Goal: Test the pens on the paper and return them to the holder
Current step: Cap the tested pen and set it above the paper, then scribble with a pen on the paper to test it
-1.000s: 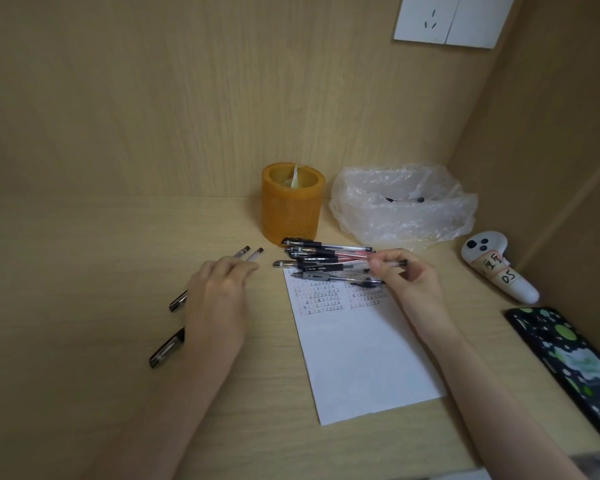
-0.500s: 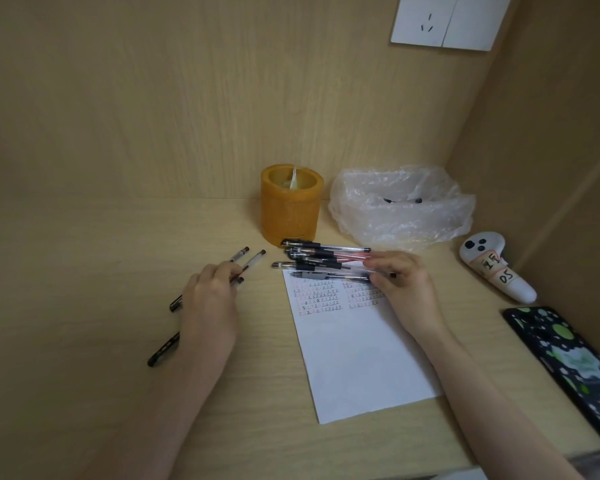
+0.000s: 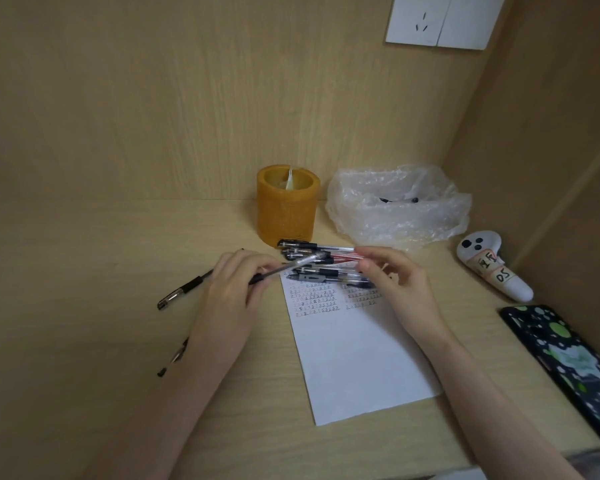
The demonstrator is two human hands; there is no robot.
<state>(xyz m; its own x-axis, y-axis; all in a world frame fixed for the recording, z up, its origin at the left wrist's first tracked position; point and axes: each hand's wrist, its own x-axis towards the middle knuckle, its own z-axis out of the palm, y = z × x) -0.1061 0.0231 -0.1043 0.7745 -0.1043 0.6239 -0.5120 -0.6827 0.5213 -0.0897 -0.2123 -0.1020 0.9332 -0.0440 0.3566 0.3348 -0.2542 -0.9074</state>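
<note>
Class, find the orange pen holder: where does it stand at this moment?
In the head view the orange pen holder stands upright near the desk's back wall, just left of the clear plastic bag and directly behind the pile of pens.

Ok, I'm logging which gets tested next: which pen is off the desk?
The pen the left hand grips, slanting above the paper. The pile beside the orange holder and the two pens left of that hand lie flat.
</note>
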